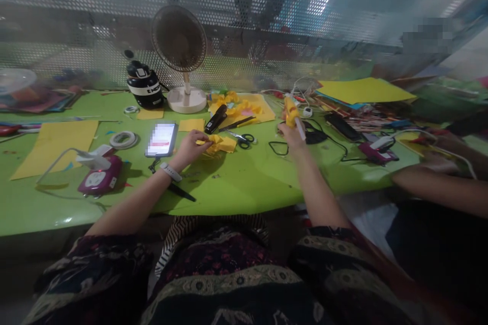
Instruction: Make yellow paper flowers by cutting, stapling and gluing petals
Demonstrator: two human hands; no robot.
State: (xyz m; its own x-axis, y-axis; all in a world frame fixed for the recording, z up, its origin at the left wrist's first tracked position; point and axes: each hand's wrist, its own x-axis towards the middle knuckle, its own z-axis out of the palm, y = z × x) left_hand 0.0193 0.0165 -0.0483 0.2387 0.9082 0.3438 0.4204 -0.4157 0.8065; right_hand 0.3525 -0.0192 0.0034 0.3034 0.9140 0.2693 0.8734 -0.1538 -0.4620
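Note:
My left hand [192,147] has its fingers closed on a piece of folded yellow paper [221,143], low over the green table [244,188]. Farther right, my right hand [290,132] is wrapped round a yellow glue gun [292,111], with a whitish glue stick [301,129] poking out of its back. Between the hands lie scissors [246,140] with black handles and a black stapler [215,119]. Beside my left hand rests a phone [161,139] with its screen lit. Crumpled yellow paper pieces [240,104] are spread on a yellow sheet behind the stapler.
A small fan [186,99] and a black bottle [145,86] stand at the back. Purple power adapters [101,177] with cables sit left and right. A tape roll [123,139] lies at left. Another person's arm [438,183] reaches in from the right, near stacked yellow sheets [366,90].

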